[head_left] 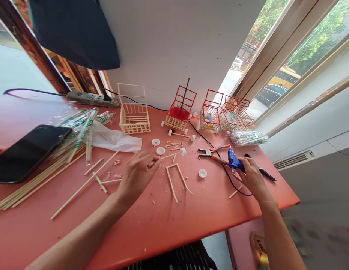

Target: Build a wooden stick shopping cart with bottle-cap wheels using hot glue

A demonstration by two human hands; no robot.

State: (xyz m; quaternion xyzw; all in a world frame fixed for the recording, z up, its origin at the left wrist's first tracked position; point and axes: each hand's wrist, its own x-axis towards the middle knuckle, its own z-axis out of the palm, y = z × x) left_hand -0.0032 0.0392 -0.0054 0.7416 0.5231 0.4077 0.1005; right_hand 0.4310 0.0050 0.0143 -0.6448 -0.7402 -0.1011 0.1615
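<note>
My left hand (139, 172) pinches one end of a thin wooden stick (170, 155), whose far end carries a white cap (182, 151). My right hand (251, 173) is wrapped round the handle of a blue glue gun (233, 158), its nozzle pointing up and away. Just left of the gun are pliers with orange handles (216, 154). Between my hands, a three-sided stick frame (177, 178) lies on the table. Loose white caps (160, 150) (202, 173) sit near it.
Behind stand a plain stick basket cart (135, 118) and several red-framed ones (180, 112). Stick bundles (50, 168), a phone (28, 150) and a power strip (90, 99) are on the left. A black cutter (267, 174) lies right, on the red table (152, 236).
</note>
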